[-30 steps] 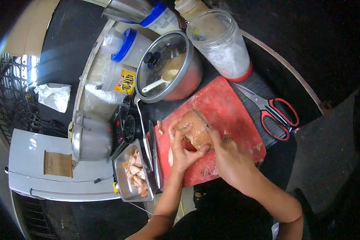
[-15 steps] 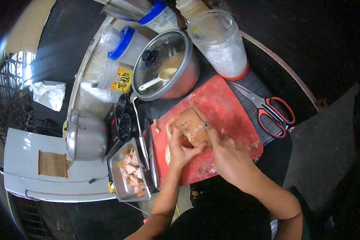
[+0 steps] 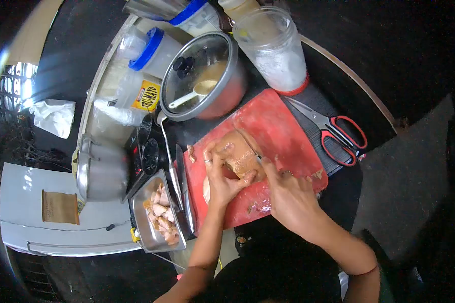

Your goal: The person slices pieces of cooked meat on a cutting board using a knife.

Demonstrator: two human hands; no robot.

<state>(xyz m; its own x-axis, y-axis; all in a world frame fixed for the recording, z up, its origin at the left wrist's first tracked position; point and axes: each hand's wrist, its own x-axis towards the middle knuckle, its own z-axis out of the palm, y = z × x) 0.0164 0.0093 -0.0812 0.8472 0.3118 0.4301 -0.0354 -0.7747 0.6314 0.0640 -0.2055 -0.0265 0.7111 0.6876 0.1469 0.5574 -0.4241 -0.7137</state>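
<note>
A large light-brown piece of meat (image 3: 242, 156), apparently cooked chicken, lies on the red cutting board (image 3: 288, 131). My left hand (image 3: 221, 177) steadies it from the near left side, thumb and fingers curved around it. In my right hand (image 3: 290, 194) is a knife (image 3: 251, 143), gripped with the index finger along its top. Its blade sits against the right part of the meat; how deep it goes I cannot tell. A small meat scrap (image 3: 191, 153) rests near the board's left edge. Part of a paler piece shows beneath my left hand.
Left of the board are a metal tray (image 3: 179, 235) of meat pieces, a second knife (image 3: 183, 177) and a long-handled spoon (image 3: 170, 156). Red-handled scissors (image 3: 333, 131) lie to the right. Behind stand a glass-lidded pot (image 3: 227, 96) and a clear jar (image 3: 283, 60).
The whole view has shifted slightly left and up. Both hands keep nearly the same place on the meat, and the knife has moved very little.
</note>
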